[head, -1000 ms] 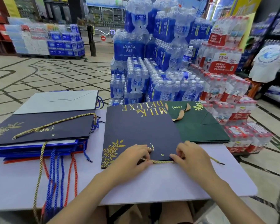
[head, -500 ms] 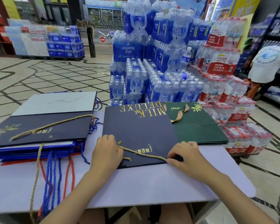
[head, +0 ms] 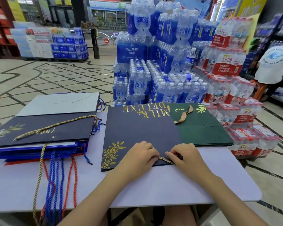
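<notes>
**Gold cord pinched at the mouth of the navy bag**

The navy bag (head: 140,128) lies flat on the table (head: 170,190), right of the middle. Its near edge sits a little back from the table's near edge. Both hands work at that near edge. The left hand (head: 140,158) and the right hand (head: 185,156) have their fingers curled, and each pinches the gold cord (head: 166,160), with only a short stretch showing between them.

The cord is soft, twisted rope: light and limp, and likely to fray or slip, so it is best pinched close to its tip. The bag is stiff card. It is light and would slide on the smooth top unless pressed down, and its edge creases easily.

The visible cord runs roughly along the bag's near edge, dipping slightly toward the right. The bag's gold lettering reads upside down at its far end, so that end points to the table's far edge.

A green bag (head: 201,132) lies partly under the navy bag's right side. A stack of bags (head: 44,129) with hanging cords fills the table's left side.
</notes>
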`<state>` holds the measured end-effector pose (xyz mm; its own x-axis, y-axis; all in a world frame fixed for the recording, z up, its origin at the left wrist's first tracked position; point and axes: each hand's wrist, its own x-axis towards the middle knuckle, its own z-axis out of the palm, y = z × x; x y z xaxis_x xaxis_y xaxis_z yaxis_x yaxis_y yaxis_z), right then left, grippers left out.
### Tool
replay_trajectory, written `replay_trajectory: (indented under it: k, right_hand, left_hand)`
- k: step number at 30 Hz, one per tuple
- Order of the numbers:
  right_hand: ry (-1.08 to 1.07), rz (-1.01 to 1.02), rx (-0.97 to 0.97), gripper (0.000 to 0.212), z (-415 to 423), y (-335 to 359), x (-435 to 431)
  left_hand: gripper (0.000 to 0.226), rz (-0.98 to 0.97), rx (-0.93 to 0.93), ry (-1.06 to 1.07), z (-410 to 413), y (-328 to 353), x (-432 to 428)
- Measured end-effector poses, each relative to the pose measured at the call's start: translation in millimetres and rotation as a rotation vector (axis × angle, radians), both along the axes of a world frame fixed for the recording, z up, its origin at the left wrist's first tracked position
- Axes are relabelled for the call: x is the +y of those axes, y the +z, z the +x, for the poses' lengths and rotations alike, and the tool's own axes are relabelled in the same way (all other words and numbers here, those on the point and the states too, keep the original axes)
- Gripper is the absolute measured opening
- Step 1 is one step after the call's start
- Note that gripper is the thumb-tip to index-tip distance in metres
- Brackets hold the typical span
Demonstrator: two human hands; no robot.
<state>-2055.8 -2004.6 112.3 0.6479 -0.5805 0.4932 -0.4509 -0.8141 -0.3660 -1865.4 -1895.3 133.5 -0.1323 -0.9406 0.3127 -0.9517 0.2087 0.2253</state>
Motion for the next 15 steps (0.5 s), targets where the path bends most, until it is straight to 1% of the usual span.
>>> replay_trajectory:
  k: [2,6,9,15]
  right_hand:
    - [0.030,0.015,-0.025,0.032,-10.2,-0.5,-1.2]
    - [0.122,0.037,0.004,0.018,-25.8,1.0,-0.4]
    - [0.148,0.063,0.000,0.015,-28.4,1.7,-0.8]
    - [0.164,0.036,0.025,0.013,-27.1,2.0,-2.5]
  left_hand:
    - [0.020,-0.021,0.032,0.047,4.9,-2.6,1.0]
    - [0.011,-0.031,0.093,0.179,17.2,-2.5,6.6]
    - [0.006,-0.010,0.076,0.218,19.3,2.4,9.5]
    - [0.004,0.022,0.051,0.266,23.0,7.1,12.2]
